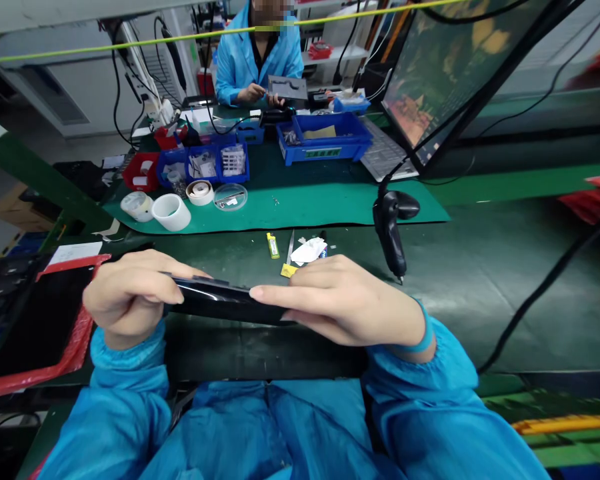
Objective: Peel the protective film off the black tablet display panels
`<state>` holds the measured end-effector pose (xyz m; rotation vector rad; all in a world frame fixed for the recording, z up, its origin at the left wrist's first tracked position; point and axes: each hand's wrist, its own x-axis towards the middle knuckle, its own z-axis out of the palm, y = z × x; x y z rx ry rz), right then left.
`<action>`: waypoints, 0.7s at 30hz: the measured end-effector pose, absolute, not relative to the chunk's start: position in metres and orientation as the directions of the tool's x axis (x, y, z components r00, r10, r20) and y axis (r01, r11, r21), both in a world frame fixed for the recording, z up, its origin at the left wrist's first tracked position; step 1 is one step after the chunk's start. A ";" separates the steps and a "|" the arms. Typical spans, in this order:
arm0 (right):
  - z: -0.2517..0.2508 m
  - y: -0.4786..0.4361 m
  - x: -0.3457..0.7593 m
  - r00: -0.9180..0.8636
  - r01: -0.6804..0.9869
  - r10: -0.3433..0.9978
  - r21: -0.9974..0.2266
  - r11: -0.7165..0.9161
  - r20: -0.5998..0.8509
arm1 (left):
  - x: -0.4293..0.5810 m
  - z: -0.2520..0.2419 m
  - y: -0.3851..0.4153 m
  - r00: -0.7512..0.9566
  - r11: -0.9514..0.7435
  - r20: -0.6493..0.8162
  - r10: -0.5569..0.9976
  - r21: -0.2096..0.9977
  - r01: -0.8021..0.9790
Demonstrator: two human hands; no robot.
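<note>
Between my two hands a flat, glossy black panel-like device (220, 301) is held up above the dark green bench, seen nearly edge-on. My left hand (130, 290) is closed on its left end, thumb along the near edge. My right hand (335, 300) grips the right end, with one finger stretched along the top edge. What lies on the panel's far side is hidden. Just beyond it on the bench are a yellow lighter (273, 245), a crumpled white wipe (308, 251) and a thin blade with a yellow piece (289, 270).
A barcode scanner (391, 230) hangs at the right, before a laptop (390, 150). Tape rolls (171, 213) and blue bins (233, 162) line the green mat (305, 207). A black panel in red wrap (40, 313) lies left. Across the bench sits a co-worker (257, 60).
</note>
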<state>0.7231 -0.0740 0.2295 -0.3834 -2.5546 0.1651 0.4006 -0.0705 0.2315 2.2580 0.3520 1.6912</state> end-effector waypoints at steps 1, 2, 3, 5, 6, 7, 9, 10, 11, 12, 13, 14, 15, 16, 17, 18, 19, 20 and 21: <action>0.232 -0.073 0.727 -0.802 0.236 0.311 -0.208 0.949 0.510 | 0.401 0.230 -0.069 0.246 -0.940 0.909 0.337 0.341 0.027; 0.234 -0.071 0.731 -0.794 0.228 0.315 -0.225 0.947 0.520 | 0.401 0.229 -0.067 0.209 -0.948 0.925 0.316 0.315 0.038; 0.236 -0.070 0.735 -0.786 0.213 0.314 -0.243 0.946 0.532 | 0.401 0.229 -0.065 0.124 -0.944 0.936 0.330 0.327 0.050; 0.240 -0.067 0.742 -0.764 0.167 0.306 -0.283 0.944 0.569 | 0.399 0.229 -0.061 -0.044 -0.920 0.922 0.384 0.386 0.060; 0.241 -0.066 0.745 -0.744 0.141 0.302 -0.302 0.943 0.596 | 0.399 0.229 -0.060 -0.105 -0.906 0.906 0.410 0.418 0.070; 0.241 -0.064 0.747 -0.715 0.118 0.303 -0.319 0.940 0.630 | 0.398 0.230 -0.059 -0.160 -0.892 0.890 0.428 0.444 0.088; 0.239 -0.062 0.749 -0.615 0.094 0.324 -0.341 0.935 0.719 | 0.400 0.232 -0.060 -0.237 -0.870 0.871 0.431 0.470 0.145; 0.237 -0.061 0.748 -0.553 0.091 0.338 -0.348 0.933 0.762 | 0.401 0.233 -0.062 -0.260 -0.865 0.868 0.423 0.473 0.170; 0.235 -0.060 0.747 -0.494 0.088 0.348 -0.352 0.932 0.797 | 0.403 0.235 -0.065 -0.276 -0.862 0.867 0.415 0.472 0.186; 0.232 -0.059 0.746 -0.449 0.085 0.351 -0.352 0.932 0.822 | 0.404 0.237 -0.069 -0.295 -0.857 0.859 0.418 0.481 0.188; 0.230 -0.058 0.744 -0.420 0.080 0.350 -0.349 0.934 0.838 | 0.406 0.240 -0.073 -0.305 -0.844 0.844 0.440 0.505 0.180; 0.228 -0.057 0.742 -0.404 0.074 0.344 -0.344 0.936 0.848 | 0.407 0.242 -0.077 -0.305 -0.832 0.830 0.467 0.529 0.166; 0.226 -0.056 0.741 -0.395 0.066 0.335 -0.337 0.939 0.856 | 0.408 0.245 -0.081 -0.300 -0.817 0.815 0.496 0.555 0.156; 0.225 -0.054 0.739 -0.382 0.062 0.328 -0.330 0.942 0.864 | 0.408 0.247 -0.085 -0.291 -0.803 0.803 0.520 0.576 0.154; 0.224 -0.053 0.737 -0.366 0.058 0.322 -0.324 0.944 0.873 | 0.408 0.249 -0.088 -0.287 -0.791 0.794 0.536 0.591 0.159; 0.223 -0.053 0.736 -0.349 0.056 0.320 -0.321 0.945 0.881 | 0.407 0.250 -0.090 -0.284 -0.781 0.788 0.546 0.601 0.167; 0.222 -0.052 0.735 -0.330 0.055 0.323 -0.323 0.945 0.887 | 0.406 0.251 -0.092 -0.284 -0.775 0.783 0.553 0.609 0.172; 0.222 -0.052 0.734 -0.316 0.050 0.328 -0.329 0.943 0.890 | 0.405 0.251 -0.093 -0.284 -0.766 0.775 0.565 0.620 0.169; 0.221 -0.052 0.733 -0.306 0.044 0.338 -0.342 0.939 0.890 | 0.404 0.251 -0.094 -0.283 -0.754 0.760 0.585 0.638 0.156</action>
